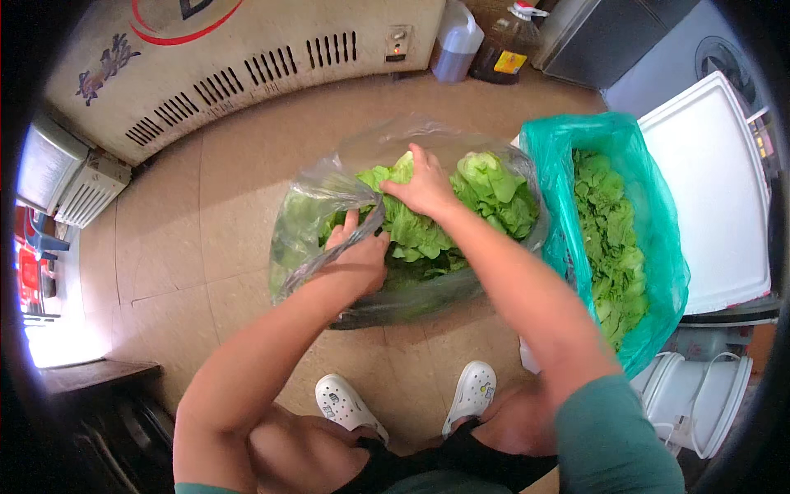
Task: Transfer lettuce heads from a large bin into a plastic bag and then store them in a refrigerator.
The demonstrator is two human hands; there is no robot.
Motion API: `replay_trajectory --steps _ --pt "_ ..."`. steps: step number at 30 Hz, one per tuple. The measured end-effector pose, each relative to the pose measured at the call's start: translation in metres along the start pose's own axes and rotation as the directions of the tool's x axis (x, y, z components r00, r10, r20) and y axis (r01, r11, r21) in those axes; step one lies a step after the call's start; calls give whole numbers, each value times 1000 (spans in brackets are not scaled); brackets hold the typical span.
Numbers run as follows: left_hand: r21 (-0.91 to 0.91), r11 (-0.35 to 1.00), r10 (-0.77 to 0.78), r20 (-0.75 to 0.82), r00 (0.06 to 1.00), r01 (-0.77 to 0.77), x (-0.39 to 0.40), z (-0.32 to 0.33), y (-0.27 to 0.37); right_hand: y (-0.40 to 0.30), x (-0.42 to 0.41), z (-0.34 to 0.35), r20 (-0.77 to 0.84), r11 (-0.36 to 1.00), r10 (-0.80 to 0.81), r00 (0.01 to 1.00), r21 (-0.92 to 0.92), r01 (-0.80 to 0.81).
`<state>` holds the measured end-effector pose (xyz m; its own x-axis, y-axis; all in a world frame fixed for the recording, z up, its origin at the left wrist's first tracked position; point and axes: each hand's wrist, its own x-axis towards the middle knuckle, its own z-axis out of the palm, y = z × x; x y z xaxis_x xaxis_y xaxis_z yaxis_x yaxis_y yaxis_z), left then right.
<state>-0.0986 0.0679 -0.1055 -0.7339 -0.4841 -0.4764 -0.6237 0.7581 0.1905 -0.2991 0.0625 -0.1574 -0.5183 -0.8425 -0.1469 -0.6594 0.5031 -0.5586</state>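
A large clear plastic bag (308, 210) of leafy lettuce lies on the tiled floor in front of my feet. My left hand (361, 253) reaches into its mouth at the left, with the gathered bag rim across the back of the hand; its grasp is partly hidden by plastic and leaves. My right hand (423, 185) rests, fingers spread, on a head of lettuce (416, 231) in the middle of the bag. Another lettuce head (487, 176) sits to its right, pale stem end up. Beside the bag, a box lined with a green plastic bag (663, 247) holds more lettuce (608, 247).
A white foam lid (710, 197) leans right of the green-lined box, above a white bucket (697, 395). A vented appliance (278, 55) stands along the far side, near a bluish jug (457, 46) and a dark-liquid bottle (506, 49). Dark furniture (105, 395) is at lower left.
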Motion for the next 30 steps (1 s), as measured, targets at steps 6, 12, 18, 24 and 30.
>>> replay_trajectory --steps 6,12,18,24,30 --pt "11 1000 10 14 1000 -10 -12 -9 0 -17 -23 -20 239 988 -29 971 -139 64" --pt "27 999 36 53 998 -38 -11 -10 0 12 -22 -7 158 998 -66 985 19 63" --pt "-34 987 151 -82 985 -155 -16 -1 -9 22 -31 -7 96 978 -185 978 -77 193" --pt "-112 968 216 -73 974 -224 -14 -3 -9 5 -36 -8 176 918 -166 970 -333 217" --pt "-62 986 154 18 988 -152 -56 -58 32 35 -97 -103 -11 814 -574 819 -108 570"
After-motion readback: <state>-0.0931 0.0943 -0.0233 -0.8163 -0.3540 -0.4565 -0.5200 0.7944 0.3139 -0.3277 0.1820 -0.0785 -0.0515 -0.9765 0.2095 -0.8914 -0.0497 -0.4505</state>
